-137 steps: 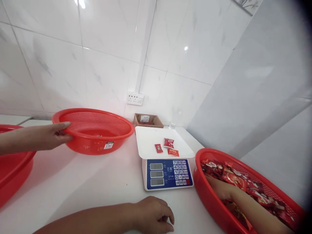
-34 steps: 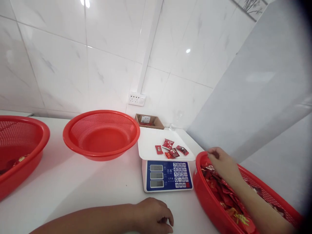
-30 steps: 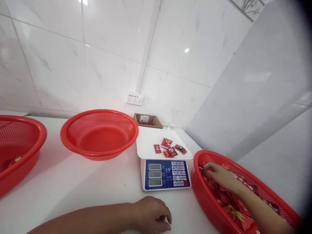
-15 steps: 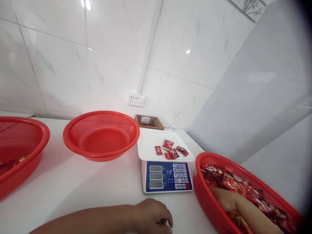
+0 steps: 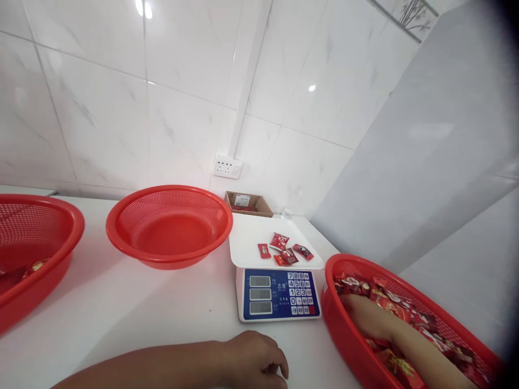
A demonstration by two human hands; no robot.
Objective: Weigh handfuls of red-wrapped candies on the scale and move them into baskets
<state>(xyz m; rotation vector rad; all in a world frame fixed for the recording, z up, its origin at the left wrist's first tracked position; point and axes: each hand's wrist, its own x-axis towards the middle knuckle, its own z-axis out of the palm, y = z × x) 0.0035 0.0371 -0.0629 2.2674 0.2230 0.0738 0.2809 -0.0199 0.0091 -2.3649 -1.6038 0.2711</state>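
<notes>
My left hand [image 5: 257,359] rests on the white table in front of the scale, its fingers loosely bent with a gap to the thumb. Nothing shows in it. My right hand [image 5: 360,313] reaches into the right red basket [image 5: 339,324], which holds many red-wrapped candies [image 5: 395,310]; its fingers are hidden, so any grip cannot be seen. Several wrapped candies [image 5: 286,255] lie on the white pan of a digital scale [image 5: 279,294] with a blue keypad panel. The scale stands between the right basket and the middle red basket.
A red mesh basket [image 5: 170,256], with no contents visible, sits left of the scale. Another red basket [image 5: 65,259] at the far left holds some wrapped items. Behind the scale is a small cardboard box [image 5: 263,208] by the tiled wall, beneath a socket [image 5: 227,167].
My right hand has shifted slightly left and up within the candy basket, and candies near its wrist have moved. My left hand stays in place.
</notes>
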